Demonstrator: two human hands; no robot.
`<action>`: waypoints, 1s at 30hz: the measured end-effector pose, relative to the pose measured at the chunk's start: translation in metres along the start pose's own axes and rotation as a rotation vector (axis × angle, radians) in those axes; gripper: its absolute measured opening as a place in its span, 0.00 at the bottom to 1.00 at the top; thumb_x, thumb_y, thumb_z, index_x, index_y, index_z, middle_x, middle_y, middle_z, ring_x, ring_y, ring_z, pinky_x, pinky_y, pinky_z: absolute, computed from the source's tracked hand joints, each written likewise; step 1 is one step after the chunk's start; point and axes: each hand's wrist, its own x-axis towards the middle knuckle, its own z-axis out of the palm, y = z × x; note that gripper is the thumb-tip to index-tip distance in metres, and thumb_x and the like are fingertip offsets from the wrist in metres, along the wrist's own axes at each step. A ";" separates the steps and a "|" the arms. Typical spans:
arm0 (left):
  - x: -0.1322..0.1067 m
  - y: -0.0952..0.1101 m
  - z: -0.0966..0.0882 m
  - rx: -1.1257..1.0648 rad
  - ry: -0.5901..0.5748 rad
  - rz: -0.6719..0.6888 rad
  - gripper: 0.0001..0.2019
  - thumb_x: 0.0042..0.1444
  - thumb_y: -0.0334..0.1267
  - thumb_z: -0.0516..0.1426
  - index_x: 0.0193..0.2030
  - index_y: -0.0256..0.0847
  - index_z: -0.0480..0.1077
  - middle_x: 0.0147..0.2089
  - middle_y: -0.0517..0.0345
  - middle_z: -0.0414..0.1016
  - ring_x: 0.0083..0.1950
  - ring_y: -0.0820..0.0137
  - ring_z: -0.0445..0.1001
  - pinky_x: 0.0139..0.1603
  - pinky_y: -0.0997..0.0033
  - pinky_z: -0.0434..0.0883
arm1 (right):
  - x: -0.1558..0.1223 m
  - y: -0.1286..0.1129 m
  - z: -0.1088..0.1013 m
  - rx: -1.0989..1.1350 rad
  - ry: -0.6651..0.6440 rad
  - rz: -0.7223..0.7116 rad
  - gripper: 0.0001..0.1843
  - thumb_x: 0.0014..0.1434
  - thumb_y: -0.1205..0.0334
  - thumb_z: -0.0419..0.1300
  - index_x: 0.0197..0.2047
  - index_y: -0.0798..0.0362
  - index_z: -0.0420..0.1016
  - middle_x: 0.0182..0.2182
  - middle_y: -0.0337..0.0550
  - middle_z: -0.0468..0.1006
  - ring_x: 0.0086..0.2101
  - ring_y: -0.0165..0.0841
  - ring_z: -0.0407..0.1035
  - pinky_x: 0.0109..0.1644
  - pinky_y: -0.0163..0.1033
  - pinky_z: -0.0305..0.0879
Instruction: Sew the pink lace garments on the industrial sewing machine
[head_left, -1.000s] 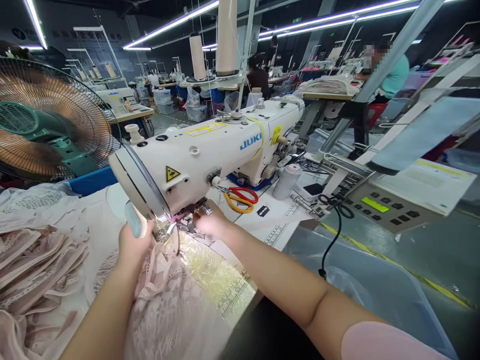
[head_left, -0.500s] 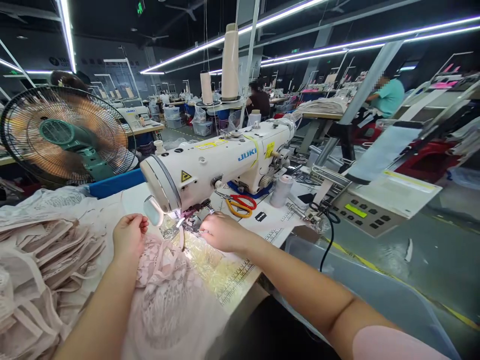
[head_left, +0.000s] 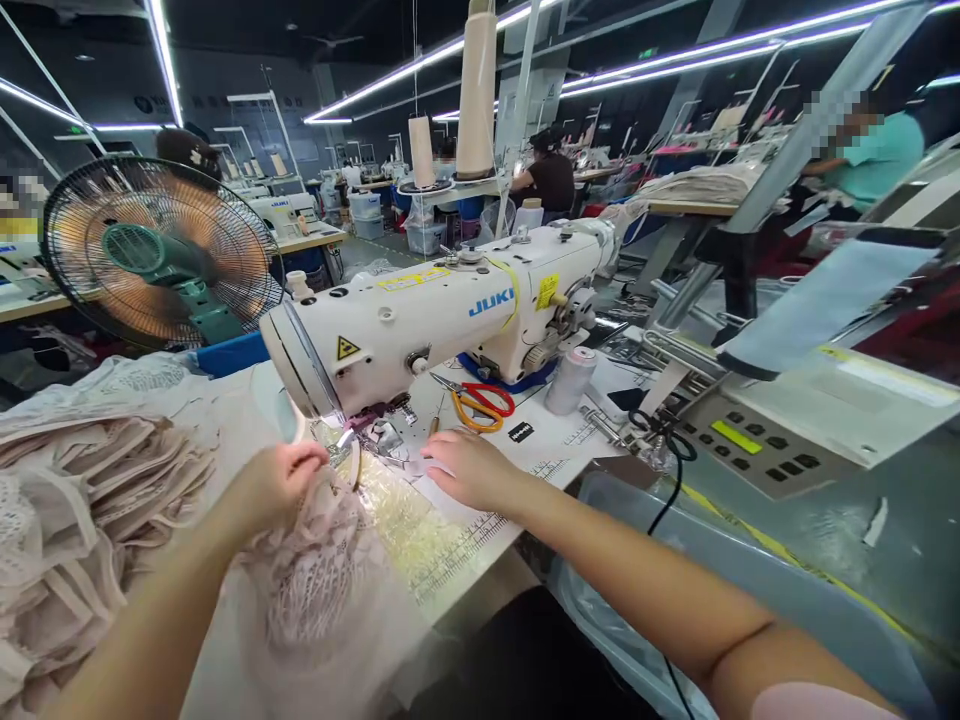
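The white JUKI sewing machine (head_left: 390, 320) stands before me, its lamp lighting the needle area. My left hand (head_left: 281, 485) is closed at the upper edge of a pale pink lace garment (head_left: 319, 575), left of the presser foot; its fingertips are partly hidden. A narrow pale strip (head_left: 356, 466) curves out by the foot. To the right of the needle, my right hand (head_left: 472, 468) lies low over the machine bed, fingers stretched out beside a metal guide (head_left: 394, 455). I see nothing held in it.
Lace pieces (head_left: 112, 510) are heaped at left. Orange-and-red-handled snips (head_left: 480, 405), a thread cone (head_left: 570, 380) and a control panel (head_left: 757, 440) stand right. A fan (head_left: 150, 250) is behind left; a plastic bin (head_left: 637, 560) sits below right. Other people work farther back.
My left hand has come down and right, onto the garment by the foot. My right hand has drawn slightly away from the needle area, its fingers more extended. The camera view has shifted.
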 end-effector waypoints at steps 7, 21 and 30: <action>-0.047 -0.002 0.042 0.240 -0.140 -0.101 0.19 0.52 0.56 0.48 0.30 0.42 0.67 0.27 0.58 0.71 0.30 0.66 0.68 0.32 0.67 0.64 | 0.007 -0.024 0.009 0.014 0.004 -0.249 0.10 0.60 0.65 0.52 0.40 0.57 0.74 0.39 0.49 0.75 0.42 0.37 0.66 0.48 0.42 0.61; -0.072 -0.003 0.026 -0.003 -0.001 -0.012 0.16 0.52 0.45 0.51 0.17 0.41 0.61 0.39 0.53 0.75 0.39 0.65 0.72 0.38 0.70 0.68 | 0.073 -0.058 0.042 -0.130 -0.169 -0.330 0.10 0.55 0.68 0.53 0.41 0.55 0.71 0.37 0.49 0.72 0.34 0.39 0.68 0.29 0.38 0.59; -0.026 0.020 0.028 -0.179 -0.198 -0.483 0.23 0.49 0.60 0.47 0.25 0.41 0.65 0.22 0.61 0.65 0.24 0.70 0.67 0.23 0.73 0.64 | 0.075 -0.048 0.043 0.157 -0.039 -0.192 0.10 0.60 0.62 0.51 0.39 0.53 0.72 0.35 0.42 0.77 0.35 0.33 0.69 0.35 0.35 0.60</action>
